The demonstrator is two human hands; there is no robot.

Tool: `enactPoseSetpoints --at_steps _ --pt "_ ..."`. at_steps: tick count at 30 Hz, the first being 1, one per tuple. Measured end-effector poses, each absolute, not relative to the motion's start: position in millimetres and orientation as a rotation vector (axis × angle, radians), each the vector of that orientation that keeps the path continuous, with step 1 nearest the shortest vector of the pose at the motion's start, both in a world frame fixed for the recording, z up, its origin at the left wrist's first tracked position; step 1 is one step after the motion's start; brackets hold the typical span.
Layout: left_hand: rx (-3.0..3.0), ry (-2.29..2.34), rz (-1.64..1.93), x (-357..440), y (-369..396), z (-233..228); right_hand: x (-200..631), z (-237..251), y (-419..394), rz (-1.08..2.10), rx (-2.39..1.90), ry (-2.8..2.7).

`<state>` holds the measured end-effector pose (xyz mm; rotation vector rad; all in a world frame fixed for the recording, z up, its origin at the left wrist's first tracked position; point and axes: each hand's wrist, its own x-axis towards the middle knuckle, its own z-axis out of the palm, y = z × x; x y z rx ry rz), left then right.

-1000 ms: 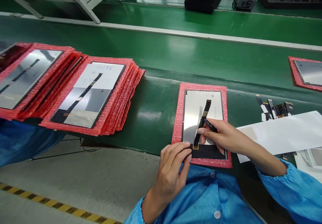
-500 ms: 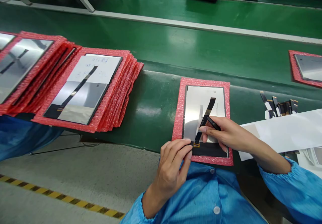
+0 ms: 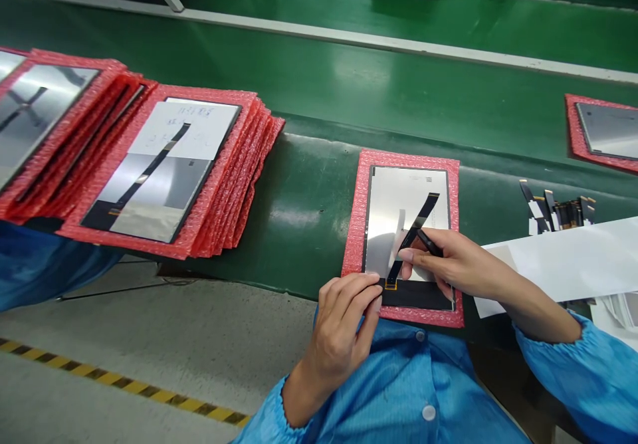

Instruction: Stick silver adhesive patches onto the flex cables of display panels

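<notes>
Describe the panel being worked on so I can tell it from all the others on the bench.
On the green bench, near its front edge, one panel lies alone on a red foam sheet. The left hand and right hand rest on it, unlike the stacked panels at left.

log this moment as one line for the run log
left hand: fingertips press panel near edge | right hand: holds black tool on flex cable | panel on red foam sheet

Our left hand (image 3: 343, 324) curls, fingertips pressed down at twelve o'clock; our right hand (image 3: 448, 264) pinches, pointing toward ten.
</notes>
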<state>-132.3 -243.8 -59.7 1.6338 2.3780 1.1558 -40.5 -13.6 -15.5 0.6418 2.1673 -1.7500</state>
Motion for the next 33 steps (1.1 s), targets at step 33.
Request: enactPoseSetpoints --at_steps 33 --pt "1.614 2.382 1.168 -131.3 -242.4 -57.9 -43.1 -11.6 -15.5 -1.713 0.670 2.212"
